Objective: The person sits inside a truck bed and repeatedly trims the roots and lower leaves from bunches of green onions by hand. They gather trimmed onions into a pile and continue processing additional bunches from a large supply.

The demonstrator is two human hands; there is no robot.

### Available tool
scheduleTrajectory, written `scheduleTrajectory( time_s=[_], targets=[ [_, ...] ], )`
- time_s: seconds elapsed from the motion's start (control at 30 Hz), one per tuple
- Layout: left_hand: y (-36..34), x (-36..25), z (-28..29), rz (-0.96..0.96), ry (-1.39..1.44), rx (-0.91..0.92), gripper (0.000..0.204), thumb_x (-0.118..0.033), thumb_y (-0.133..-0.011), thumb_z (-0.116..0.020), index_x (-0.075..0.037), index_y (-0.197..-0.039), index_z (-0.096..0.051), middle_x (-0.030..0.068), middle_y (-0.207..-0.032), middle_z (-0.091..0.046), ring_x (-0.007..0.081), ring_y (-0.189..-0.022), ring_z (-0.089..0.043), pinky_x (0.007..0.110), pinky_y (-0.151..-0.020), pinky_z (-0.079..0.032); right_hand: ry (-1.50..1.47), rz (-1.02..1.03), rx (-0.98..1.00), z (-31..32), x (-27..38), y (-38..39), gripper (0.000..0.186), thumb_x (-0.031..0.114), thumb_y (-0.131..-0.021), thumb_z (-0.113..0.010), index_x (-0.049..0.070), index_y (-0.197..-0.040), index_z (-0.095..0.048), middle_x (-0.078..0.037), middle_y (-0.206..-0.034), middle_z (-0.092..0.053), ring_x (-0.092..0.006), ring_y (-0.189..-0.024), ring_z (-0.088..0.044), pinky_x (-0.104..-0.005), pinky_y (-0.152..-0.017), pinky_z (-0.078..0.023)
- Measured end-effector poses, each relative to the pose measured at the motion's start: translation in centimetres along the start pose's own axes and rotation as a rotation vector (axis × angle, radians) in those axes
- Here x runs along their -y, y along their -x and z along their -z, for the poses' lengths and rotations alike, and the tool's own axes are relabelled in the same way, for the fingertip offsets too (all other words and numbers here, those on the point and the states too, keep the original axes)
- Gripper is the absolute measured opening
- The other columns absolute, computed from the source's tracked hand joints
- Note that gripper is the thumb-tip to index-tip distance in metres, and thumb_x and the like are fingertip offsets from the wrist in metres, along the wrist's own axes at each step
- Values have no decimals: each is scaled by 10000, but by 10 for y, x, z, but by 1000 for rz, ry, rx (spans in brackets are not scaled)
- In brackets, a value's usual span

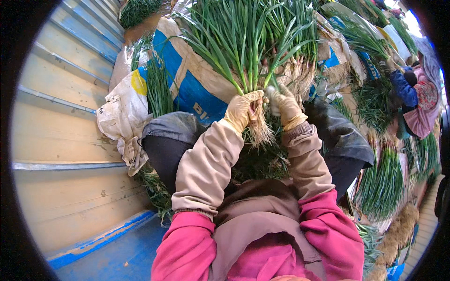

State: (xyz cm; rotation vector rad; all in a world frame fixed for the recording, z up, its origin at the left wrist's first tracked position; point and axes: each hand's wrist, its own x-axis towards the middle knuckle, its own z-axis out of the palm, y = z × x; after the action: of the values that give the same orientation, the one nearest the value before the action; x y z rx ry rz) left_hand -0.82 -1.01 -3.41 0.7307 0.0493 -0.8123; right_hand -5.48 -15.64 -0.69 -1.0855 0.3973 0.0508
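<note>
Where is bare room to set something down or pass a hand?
Bare: the blue surface between pale wall and left pink sleeve (slope unclear); perhaps for a hand, the sack face between the held green bunch and left knee. Crowded: between the knees, with loose leaves; at right, with green bundles.

Green onion leaves (249, 47) partly cut off by the upper edge
</note>
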Motion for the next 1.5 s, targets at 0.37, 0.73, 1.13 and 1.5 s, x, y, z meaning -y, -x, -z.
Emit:
scheduleTrajectory(
  time_s=[0.37,0.73,1.13,1.5],
  targets=[
    [1,19,-33,-365,-276,-300,129,-206,-848,-623,-98,-789,-584,-48,-620,-520,59,-482,-430,216,-436,-342,374,172,7,-1,-5,-3,143,142,-846,-617,13,-907,-625,14,-690,-588,-50,-518,-476,-193,-457,-375],
    [15,-10,-4,19,-184,6,100,-76,-821,-605,-1,-886,-587,6,-665,-569,87,-518,-531,203,-468,-439,691,609,-370,36,-7,-33,119,99,-828,-580,18,-905,-623,24,-723,-563,-68,-661,-470,-230,-590,-405],
    [10,-11,11,12,119,249,234,-148,-827,-576,0,-1006,-547,48,-873,-575,134,-727,-515,279,-620,-439,472,128,206,23,2,28,473,174,-849,-601,63,-1273,-423,-15,-996,-538,-120,-906,-497,-280,-793,-430],
    [9,-6,-9,-140,-2,-30,195,-190,-849,-609,4,-850,-628,1,-575,-523,75,-505,-458,176,-474,-338,418,393,182,-9,-25,43,99,16,-837,-567,13,-928,-606,44,-800,-570,-67,-721,-487,-223,-676,-437]
  ],
)
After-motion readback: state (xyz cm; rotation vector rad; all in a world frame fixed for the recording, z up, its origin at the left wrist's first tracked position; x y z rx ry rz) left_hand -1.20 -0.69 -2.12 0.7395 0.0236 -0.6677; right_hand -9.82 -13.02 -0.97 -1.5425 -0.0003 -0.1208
